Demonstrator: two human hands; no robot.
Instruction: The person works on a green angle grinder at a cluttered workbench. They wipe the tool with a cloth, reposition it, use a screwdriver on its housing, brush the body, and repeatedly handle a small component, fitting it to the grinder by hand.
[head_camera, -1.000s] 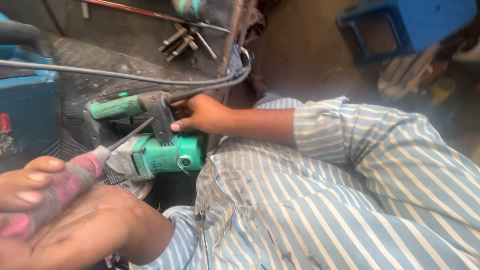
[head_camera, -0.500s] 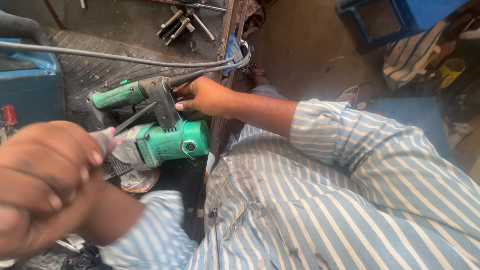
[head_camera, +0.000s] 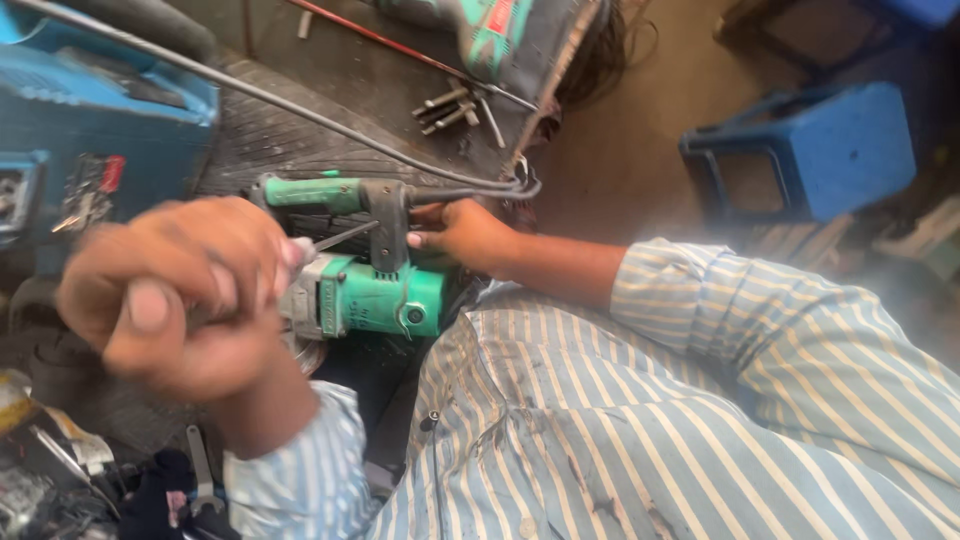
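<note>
Left hand (head_camera: 185, 300): a second ago it lay low at the frame's left edge with a reddish handle showing in the fist; now it is raised, close to the camera and blurred, just left of the grinder. Fingers curled together in a fist round a tool whose handle is now hidden; only a thin metal shaft shows past the knuckles.

Screwdriver shaft (head_camera: 335, 240): juts from the fist up and to the right, its tip at the black bracket. In my judgement the tool has been brought from rest onto the fastening.

Grinder (head_camera: 375, 295): lies on the dark ribbed mat (head_camera: 270, 140) against the person's striped shirt (head_camera: 620, 440), between the two hands. Its place has hardly altered across the three pictures. Long axis runs left to right; the metal gear head and disc point left, under the fist, the green body trails right.

Side handle (head_camera: 305, 192): green, above the body, lying along the same left-right line.

Black bracket (head_camera: 388, 225): stands upright between handle and body.

Right hand (head_camera: 465, 232): as before, at the grinder's upper right, fingers closed on the part beside the bracket, steadying it.

Cable (head_camera: 300, 110): crosses from upper left to a loop above the right hand.

Stool (head_camera: 810, 150): blue, well apart at right.
</note>
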